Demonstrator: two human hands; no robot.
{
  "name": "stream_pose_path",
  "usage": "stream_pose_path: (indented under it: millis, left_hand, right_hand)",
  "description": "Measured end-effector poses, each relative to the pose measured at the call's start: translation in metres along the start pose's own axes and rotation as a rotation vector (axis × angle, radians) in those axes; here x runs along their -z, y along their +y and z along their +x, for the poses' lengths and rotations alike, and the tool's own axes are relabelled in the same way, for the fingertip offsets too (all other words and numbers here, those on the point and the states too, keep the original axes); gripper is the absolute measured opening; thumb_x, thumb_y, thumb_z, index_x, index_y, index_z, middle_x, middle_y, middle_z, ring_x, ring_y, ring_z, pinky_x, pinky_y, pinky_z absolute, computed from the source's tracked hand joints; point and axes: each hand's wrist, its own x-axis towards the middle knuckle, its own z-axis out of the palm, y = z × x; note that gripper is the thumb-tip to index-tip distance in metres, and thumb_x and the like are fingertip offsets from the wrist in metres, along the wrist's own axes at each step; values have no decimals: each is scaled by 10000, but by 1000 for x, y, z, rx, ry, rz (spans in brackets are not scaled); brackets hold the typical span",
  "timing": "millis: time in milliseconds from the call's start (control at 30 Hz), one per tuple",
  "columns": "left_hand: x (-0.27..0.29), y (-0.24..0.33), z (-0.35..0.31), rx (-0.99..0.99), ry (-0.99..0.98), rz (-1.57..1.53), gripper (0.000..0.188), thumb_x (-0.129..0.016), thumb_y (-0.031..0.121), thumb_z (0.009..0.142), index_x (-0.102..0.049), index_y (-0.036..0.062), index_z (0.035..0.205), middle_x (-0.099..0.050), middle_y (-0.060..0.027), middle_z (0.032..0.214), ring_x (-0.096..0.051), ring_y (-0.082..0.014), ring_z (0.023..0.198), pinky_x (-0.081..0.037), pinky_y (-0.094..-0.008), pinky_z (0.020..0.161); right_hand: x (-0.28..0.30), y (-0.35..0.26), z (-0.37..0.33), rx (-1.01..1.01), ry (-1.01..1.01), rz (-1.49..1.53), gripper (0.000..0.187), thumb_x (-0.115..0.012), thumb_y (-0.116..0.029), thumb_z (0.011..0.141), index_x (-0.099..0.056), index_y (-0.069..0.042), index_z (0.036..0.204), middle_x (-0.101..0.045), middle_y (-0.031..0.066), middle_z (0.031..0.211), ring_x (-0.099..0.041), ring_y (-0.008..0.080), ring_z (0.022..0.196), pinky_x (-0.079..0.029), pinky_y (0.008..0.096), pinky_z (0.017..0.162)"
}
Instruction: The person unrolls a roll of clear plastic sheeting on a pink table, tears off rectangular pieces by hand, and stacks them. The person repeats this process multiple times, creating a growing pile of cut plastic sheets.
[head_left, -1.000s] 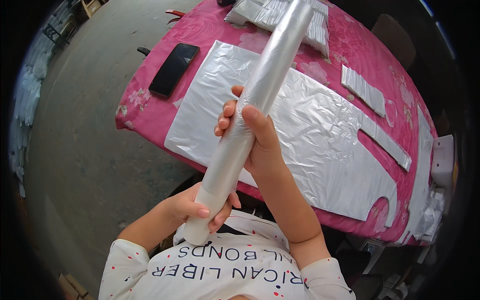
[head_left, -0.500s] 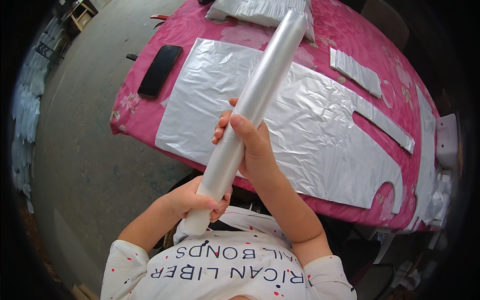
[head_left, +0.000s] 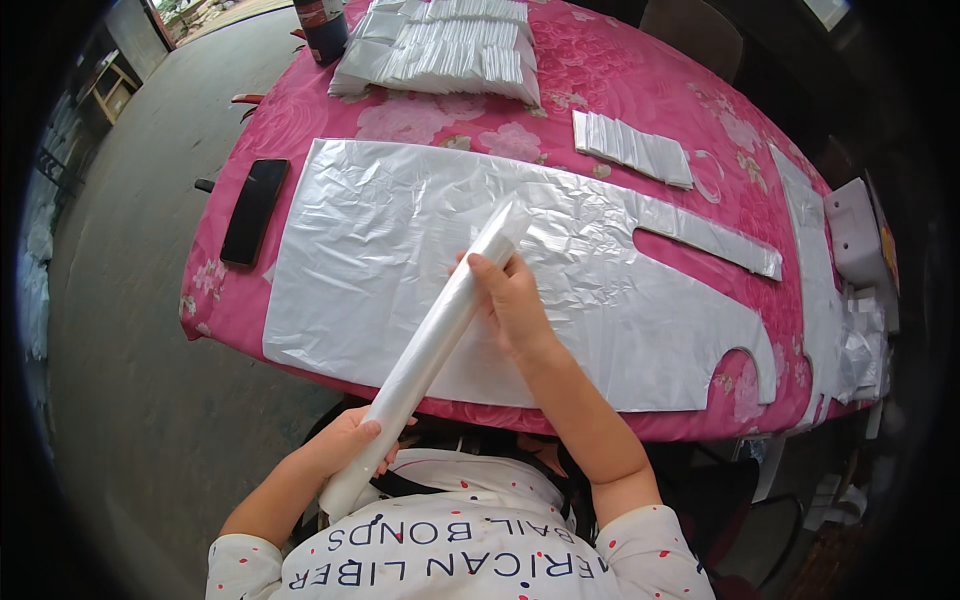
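The left hand [head_left: 350, 440] is closing its fingers around the lower end of a roll of translucent plastic film [head_left: 415, 370], the thumb lying across the top and the other fingertips showing on the far side. The right hand [head_left: 512, 305] is gripping the same roll closer to its upper end, its thumb pressing on the near face and its other fingers curling behind, partly hidden. The roll is slanting from in front of the white printed shirt [head_left: 440, 540] up to the right, its upper end narrowing to a point above a wide, flat white plastic sheet [head_left: 340, 290]; whether that tip is touching the sheet, one cannot tell. The sheet is lying creased and shiny across the bench [head_left: 225, 300], with a long strip and a curved cut-out forming its right end. A pink floral tablecloth [head_left: 610, 70] is covering the bench. A black smartphone [head_left: 255, 213] is lying just beside the sheet's left edge. Beyond the sheet, a large pile of folded white plastic packets [head_left: 450, 60] is sitting near a dark bottle [head_left: 322, 35], and a smaller row of folded packets [head_left: 632, 150] is lying farther right. At the right end, another cut plastic sheet [head_left: 808, 260] is stretching along the bench, with a white plastic container [head_left: 855, 230] standing just beside it.
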Motion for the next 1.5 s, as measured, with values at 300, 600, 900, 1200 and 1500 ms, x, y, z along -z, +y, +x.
stream_pose_path:
  millis: [300,600,900,1200,1500]
  left_hand:
    - [5,-24,-8,125,54,3,785,-648,625,684,-533,-3,1142,-550,-43,691,-540,-107,569,-463,-237,537]
    - [4,-24,-12,121,52,-49,791,-685,593,671,-516,-9,1155,-561,-43,717,-547,-108,597,-463,-232,562]
    - [36,-47,-37,141,-22,26,542,-658,327,781,-466,3,1171,-606,-84,853,-578,-127,730,-484,-295,699]
    - [59,8,-46,300,-229,653,476,-712,304,759,-577,18,1114,-637,-80,1016,-598,-179,915,-449,-307,838]
    - [-19,117,56,-628,106,1638,413,-715,202,668,-578,67,1034,-619,-95,924,-589,-263,873,-460,-395,754]
  right_hand:
    - [60,-75,28,40,9,-537,210,-550,-218,867,-633,-46,954,-631,-3,870,-467,5,616,-372,161,563]
    - [37,-70,19,-86,-311,-777,177,-652,-190,803,-639,-19,848,-594,-4,716,-524,66,631,-426,209,579]
    - [114,-100,55,259,164,-961,141,-622,-128,809,-638,11,821,-579,1,638,-497,62,544,-399,217,511]
    - [185,-147,63,311,346,-1057,163,-615,-131,824,-632,28,859,-578,10,662,-498,67,576,-411,229,523]
    - [122,-115,72,298,92,-1022,147,-618,-134,822,-635,10,851,-576,1,668,-497,61,599,-416,225,566]
